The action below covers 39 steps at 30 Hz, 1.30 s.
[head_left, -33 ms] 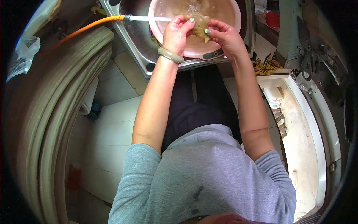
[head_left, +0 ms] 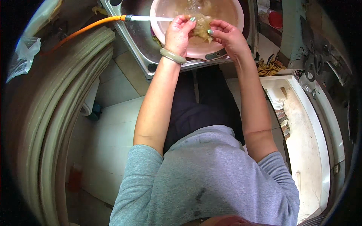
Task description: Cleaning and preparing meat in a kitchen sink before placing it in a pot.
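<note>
Over a pink basin (head_left: 241, 22) of cloudy water, a limp, wet, yellowish-green leafy vegetable (head_left: 203, 28) is stretched between my two hands. My left hand (head_left: 178, 33), with a pale bangle on the wrist, pinches its left side between thumb and fingers. My right hand (head_left: 227, 37) pinches the right edge the same way. Bubbling water and pale bits show in the basin beyond it. A white tube end on an orange hose (head_left: 94, 25) reaches in from the left and passes behind my left hand, where its tip is hidden.
The basin stands in a steel sink (head_left: 130, 35) with a raised rim. Thick curved grey-green folds (head_left: 56, 124) rise on the left. Right of the sink lie a patterned yellow-black cloth (head_left: 270, 67), a red lid (head_left: 275, 19) and scissors (head_left: 313, 67). A white-framed open compartment (head_left: 305, 143) sits below them.
The vegetable and the fingertips have shifted very slightly between my hands. Both hands keep their pinch, and the hose stays where it was.
</note>
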Tool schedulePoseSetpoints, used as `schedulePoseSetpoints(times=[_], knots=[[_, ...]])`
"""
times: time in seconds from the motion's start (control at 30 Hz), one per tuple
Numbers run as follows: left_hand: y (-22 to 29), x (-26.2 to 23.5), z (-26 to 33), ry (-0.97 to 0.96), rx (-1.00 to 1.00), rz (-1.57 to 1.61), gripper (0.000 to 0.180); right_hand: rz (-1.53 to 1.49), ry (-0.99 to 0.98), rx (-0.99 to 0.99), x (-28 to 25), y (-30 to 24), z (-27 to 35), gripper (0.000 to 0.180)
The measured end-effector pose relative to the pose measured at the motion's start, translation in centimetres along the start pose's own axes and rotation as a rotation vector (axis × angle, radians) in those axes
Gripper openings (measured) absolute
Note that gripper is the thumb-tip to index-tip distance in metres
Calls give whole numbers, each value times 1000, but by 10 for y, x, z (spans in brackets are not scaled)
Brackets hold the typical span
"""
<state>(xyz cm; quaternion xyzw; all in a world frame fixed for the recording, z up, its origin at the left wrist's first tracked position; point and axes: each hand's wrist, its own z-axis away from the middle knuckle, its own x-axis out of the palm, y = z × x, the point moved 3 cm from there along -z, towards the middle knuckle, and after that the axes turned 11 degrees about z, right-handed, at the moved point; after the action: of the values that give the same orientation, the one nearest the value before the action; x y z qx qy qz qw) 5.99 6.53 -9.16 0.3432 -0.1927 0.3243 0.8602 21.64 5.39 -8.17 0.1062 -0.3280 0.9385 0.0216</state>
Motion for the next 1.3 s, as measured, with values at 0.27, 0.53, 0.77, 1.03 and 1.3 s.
schedulePoseSetpoints(times=[0.27, 0.53, 0.77, 1.03, 1.3], knots=[[-7, -9, -2, 3, 118, -189, 20, 0, -56, -93, -2, 0, -2, 40], [-12, -9, -3, -60, -52, -50, 41, 247, 4, -104, 6, 12, -21, 40], [-21, -42, -21, 36, 22, -334, 47, 450, 75, 42, 0, 17, -37, 27], [-1, 2, 15, -22, 751, -1351, 45, 436, 170, 54, -7, 18, -49, 26], [-2, 7, 27, -178, 540, -1249, 32, 195, 30, 72, -4, -9, -14, 30]])
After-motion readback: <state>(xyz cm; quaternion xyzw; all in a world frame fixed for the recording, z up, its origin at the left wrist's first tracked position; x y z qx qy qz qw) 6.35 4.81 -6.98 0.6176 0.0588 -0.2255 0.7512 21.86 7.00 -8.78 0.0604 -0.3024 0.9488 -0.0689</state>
